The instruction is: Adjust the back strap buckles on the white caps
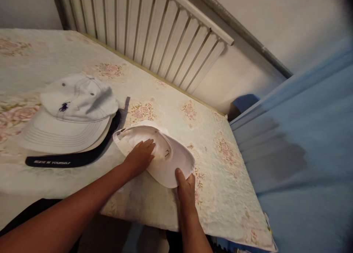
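A white baseball cap (pixel 162 139) lies tilted with its inside facing me, its brim pointing right. My left hand (pixel 141 155) reaches into the crown, fingers stretched out flat against the lining. My right hand (pixel 185 181) grips the brim edge, thumb on the near face and the other fingers behind it. To the left, a pale cap (pixel 78 98) with a small dark horse-rider emblem rests on a stack. Beneath it show a cream brim and a dark navy brim (pixel 55 162) with white lettering, plus a dark strap.
The caps are on a table with a quilted floral cover (pixel 215 205). Behind its far edge stands a white ribbed radiator (pixel 154 36) against the wall. A blue curtain (pixel 303 146) hangs along the right side, with a dark blue object (pixel 244 104) near the corner.
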`<state>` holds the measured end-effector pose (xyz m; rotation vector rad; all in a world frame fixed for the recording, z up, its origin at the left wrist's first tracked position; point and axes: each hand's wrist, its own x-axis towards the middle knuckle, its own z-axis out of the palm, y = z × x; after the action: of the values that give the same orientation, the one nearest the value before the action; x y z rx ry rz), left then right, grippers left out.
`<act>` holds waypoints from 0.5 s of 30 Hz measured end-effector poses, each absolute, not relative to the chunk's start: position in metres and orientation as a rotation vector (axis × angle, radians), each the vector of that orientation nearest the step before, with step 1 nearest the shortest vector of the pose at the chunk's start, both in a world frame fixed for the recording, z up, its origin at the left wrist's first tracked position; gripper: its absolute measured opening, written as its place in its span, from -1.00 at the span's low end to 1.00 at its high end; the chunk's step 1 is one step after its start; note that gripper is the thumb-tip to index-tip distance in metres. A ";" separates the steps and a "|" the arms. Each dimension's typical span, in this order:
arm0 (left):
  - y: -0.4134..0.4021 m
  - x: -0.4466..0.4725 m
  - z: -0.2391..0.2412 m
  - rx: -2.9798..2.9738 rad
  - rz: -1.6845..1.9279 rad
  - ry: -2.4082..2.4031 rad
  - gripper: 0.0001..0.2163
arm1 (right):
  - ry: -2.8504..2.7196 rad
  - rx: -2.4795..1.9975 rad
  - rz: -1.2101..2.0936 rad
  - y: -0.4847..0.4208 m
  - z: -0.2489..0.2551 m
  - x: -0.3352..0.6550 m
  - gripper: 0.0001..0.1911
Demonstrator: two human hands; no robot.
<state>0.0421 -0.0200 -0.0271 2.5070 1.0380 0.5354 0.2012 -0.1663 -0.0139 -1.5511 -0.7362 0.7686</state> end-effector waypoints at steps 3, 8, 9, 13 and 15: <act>-0.018 0.042 -0.030 2.549 0.457 1.107 -0.61 | -0.775 -1.579 0.743 -0.167 -0.012 0.202 -0.56; -0.017 0.042 -0.034 2.536 0.458 1.174 -0.60 | -0.772 -1.578 0.746 -0.167 -0.010 0.201 -0.56; -0.017 0.042 -0.034 2.527 0.465 1.175 -0.60 | -0.770 -1.573 0.750 -0.167 -0.010 0.201 -0.56; -0.020 0.044 -0.031 2.491 0.501 1.169 -0.63 | -0.771 -1.576 0.749 -0.168 -0.012 0.202 -0.55; -0.022 0.047 -0.026 2.490 0.533 1.129 -0.66 | -0.763 -1.586 0.743 -0.168 -0.013 0.203 -0.55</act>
<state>0.0467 -0.0224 -0.0261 2.4902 1.1286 0.5326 0.2025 -0.1677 -0.0133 -1.5855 -0.7627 0.7433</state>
